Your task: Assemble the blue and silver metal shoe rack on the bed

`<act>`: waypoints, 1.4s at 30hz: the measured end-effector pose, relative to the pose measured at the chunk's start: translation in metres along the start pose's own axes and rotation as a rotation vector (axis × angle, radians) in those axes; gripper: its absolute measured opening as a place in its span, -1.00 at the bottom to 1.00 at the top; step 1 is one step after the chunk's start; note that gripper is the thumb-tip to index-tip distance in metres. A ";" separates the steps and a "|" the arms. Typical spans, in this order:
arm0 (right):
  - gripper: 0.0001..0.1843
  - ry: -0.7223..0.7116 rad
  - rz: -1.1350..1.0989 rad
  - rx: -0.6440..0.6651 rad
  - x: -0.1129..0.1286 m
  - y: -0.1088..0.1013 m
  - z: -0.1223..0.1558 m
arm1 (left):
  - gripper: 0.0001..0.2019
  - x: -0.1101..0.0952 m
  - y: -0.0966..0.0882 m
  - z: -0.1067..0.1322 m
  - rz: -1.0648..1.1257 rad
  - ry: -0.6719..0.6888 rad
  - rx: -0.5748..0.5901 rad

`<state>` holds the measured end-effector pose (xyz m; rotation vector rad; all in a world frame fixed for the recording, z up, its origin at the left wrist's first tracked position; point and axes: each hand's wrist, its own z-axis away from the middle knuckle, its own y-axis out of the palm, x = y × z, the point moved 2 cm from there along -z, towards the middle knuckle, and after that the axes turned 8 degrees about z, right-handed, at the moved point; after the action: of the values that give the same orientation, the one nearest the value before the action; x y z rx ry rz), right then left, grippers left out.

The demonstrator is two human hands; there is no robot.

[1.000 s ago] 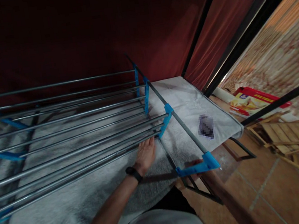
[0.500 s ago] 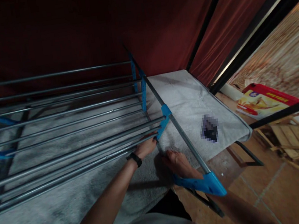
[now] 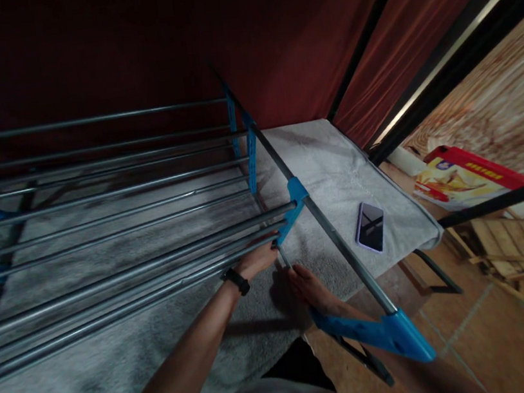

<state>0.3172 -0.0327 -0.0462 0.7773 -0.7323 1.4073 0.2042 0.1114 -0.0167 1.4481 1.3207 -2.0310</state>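
A rack of grey metal tubes with blue plastic brackets spans the left and middle of the view. My left hand, wearing a black watch, reaches beneath the nearest tubes. Its fingers are closed at the lower end of the near bracket, partly hidden by tubes. Just to its right, my right hand has its fingers closed around a thin metal tube low on the rack. The right forearm passes under a slanting end tube, which ends in a blue corner piece.
A grey fleece-covered surface lies under the rack, with a phone near its right edge. Dark red curtains and black posts stand behind. To the right are a red and yellow box and a wooden slatted piece on tiled floor.
The near end of the slanting tube and its blue corner piece have shifted right and down. My right hand has turned slightly; the left stays by the bracket.
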 end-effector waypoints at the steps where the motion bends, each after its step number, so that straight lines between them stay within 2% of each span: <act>1: -0.36 0.017 -0.021 0.010 0.002 0.000 0.000 | -0.77 -0.001 0.000 0.000 -0.003 0.006 0.005; 6: -0.41 0.041 -0.043 0.012 0.004 0.000 0.001 | -0.81 0.000 0.001 0.000 0.007 0.012 -0.012; 10: -0.46 0.057 -0.115 0.015 0.002 0.002 0.001 | -0.77 -0.002 0.001 0.003 0.016 -0.001 0.033; 17: -0.41 0.116 -0.243 0.083 0.002 0.004 0.000 | -0.72 -0.011 -0.004 0.006 0.001 -0.007 0.064; 25: -0.46 0.086 -0.363 0.165 0.007 0.008 0.004 | -0.72 0.000 0.001 0.007 -0.021 -0.054 0.061; 34: -0.49 0.057 -0.387 0.205 -0.002 0.010 -0.003 | -0.70 0.004 0.003 0.006 -0.007 -0.015 0.054; 36: -0.48 0.053 -0.311 0.184 -0.005 0.009 -0.006 | -0.69 0.005 0.002 0.005 -0.015 -0.011 0.048; 38: -0.45 0.018 -0.137 0.129 -0.005 0.004 -0.009 | -0.67 0.007 0.002 0.005 -0.026 -0.011 0.053; 42: -0.46 -0.209 0.635 -0.056 0.004 -0.011 -0.015 | -0.63 0.015 0.002 0.008 -0.062 -0.023 0.058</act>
<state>0.3282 -0.0182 -0.0513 0.6807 -1.2503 1.8743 0.1948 0.1070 -0.0301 1.4206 1.3234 -2.1352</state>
